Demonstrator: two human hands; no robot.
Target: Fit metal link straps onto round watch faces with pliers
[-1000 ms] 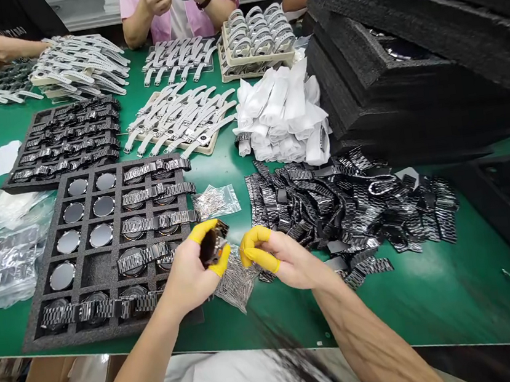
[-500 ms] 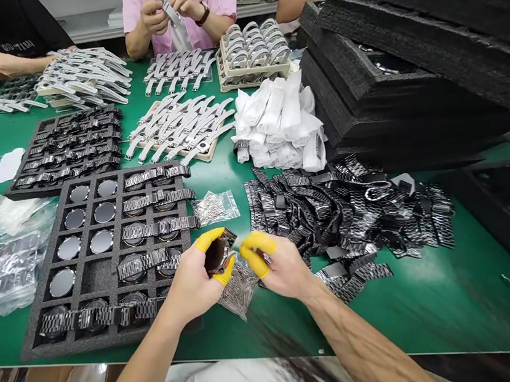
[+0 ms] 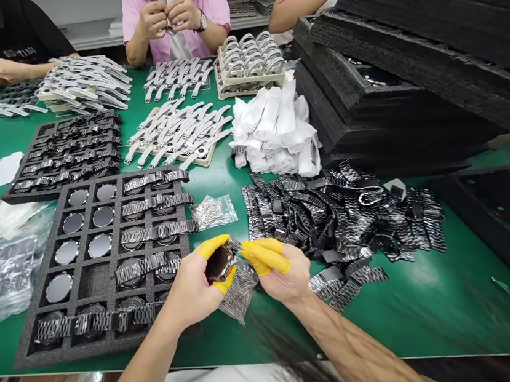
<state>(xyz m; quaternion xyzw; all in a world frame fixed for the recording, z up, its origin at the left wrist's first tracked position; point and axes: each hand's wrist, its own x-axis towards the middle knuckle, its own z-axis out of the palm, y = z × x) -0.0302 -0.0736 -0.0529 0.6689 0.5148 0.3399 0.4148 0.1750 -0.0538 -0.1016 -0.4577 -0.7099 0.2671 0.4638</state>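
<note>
We hold a dark round watch [image 3: 218, 263] above the green tabletop [image 3: 419, 313].
Our left hand [image 3: 196, 285] is curled round it, finger and thumb closed; our right hand [image 3: 283, 272] has its fingertips pinched on a thin metal piece [image 3: 246, 251] at the watch's edge. Below sits a bag of pins [image 3: 239, 295] near the foam tray [image 3: 97, 280].

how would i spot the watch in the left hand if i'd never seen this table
On the green table, find the nearer dark foam tray at left. By its right edge, the left hand, with yellow finger covers, grips a round, dark-faced watch. Unlike the tray watches lying in compartments, this one is held up in the hand.
</note>
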